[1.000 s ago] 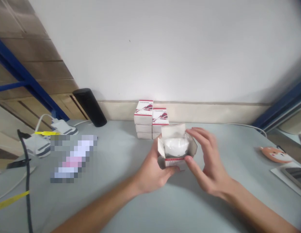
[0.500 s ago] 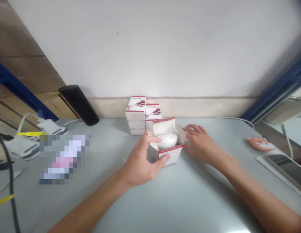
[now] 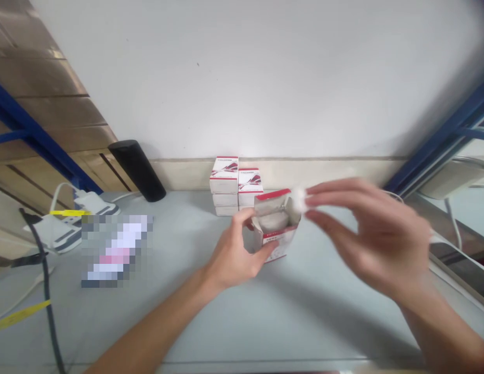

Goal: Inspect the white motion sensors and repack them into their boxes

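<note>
A small white and red cardboard box (image 3: 281, 238) with its top flaps up is gripped at its left side by my left hand (image 3: 236, 254), thumb on the front and fingers behind. Inside the box sits a rounded white thing (image 3: 275, 222) in clear plastic wrap. My right hand (image 3: 378, 234) is raised just right of the box, its fingertips pinched on a small white piece (image 3: 299, 199). That piece is smeared by motion and I cannot make out its kind; it is beside the right flap. Behind the box stand several stacked boxes (image 3: 225, 183) of the same print.
A black cylinder (image 3: 138, 170) leans near the wall at the left. White power strips (image 3: 95, 202) with cables, a black cable (image 3: 50, 317) and a pixelated flat item (image 3: 117, 252) lie on the left of the grey table (image 3: 210, 332). A dark phone-like slab (image 3: 456, 272) is at the right edge.
My right hand has risen from the table beside the box and now holds a small white piece at the box's right flap. My left hand keeps its grip on the box.
</note>
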`<action>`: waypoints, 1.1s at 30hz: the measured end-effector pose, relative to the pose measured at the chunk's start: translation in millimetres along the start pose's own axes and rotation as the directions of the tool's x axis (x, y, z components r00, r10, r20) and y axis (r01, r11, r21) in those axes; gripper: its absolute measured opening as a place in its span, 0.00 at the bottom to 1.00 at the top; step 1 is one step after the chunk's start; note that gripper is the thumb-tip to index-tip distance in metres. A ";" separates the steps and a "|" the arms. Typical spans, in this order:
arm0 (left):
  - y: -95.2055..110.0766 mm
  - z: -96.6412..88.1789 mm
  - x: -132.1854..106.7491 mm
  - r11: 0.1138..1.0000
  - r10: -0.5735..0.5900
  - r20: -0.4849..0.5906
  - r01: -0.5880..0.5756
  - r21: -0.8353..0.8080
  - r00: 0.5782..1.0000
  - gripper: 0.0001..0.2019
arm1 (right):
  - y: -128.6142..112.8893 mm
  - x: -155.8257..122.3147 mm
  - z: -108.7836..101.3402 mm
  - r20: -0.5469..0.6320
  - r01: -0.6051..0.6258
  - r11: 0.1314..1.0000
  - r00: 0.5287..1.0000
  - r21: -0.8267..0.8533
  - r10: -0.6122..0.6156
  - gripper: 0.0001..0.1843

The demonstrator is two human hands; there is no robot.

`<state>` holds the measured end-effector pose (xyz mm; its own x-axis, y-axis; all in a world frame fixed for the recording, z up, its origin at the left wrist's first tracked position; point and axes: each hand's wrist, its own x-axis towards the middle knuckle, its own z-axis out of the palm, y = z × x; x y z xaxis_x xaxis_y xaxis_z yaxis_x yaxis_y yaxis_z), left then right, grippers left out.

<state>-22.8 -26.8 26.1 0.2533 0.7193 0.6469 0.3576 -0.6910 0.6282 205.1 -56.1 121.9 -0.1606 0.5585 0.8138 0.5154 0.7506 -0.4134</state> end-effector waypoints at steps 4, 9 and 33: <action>-11.5 7.8 -5.3 0.991 0.066 -0.029 -0.069 -0.114 0.997 0.35 | -3.8 -2.5 16.8 0.286 0.161 0.985 0.948 -0.060 -0.138 0.21; -14.8 8.0 -4.1 0.988 0.068 -0.023 -0.070 -0.140 0.997 0.35 | 6.9 3.3 29.7 0.454 0.113 0.974 0.891 -0.197 -0.011 0.27; -17.7 3.8 3.8 0.979 0.195 -0.015 -0.196 -0.053 0.981 0.34 | 100.8 -2.8 -3.3 0.048 -0.113 0.929 0.989 -0.352 0.138 0.12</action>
<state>-24.8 -11.5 15.8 0.3050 0.5695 0.7633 0.2527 -0.8211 0.5117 260.3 16.9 79.3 -0.1279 0.6732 0.7283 0.7935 0.5100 -0.3321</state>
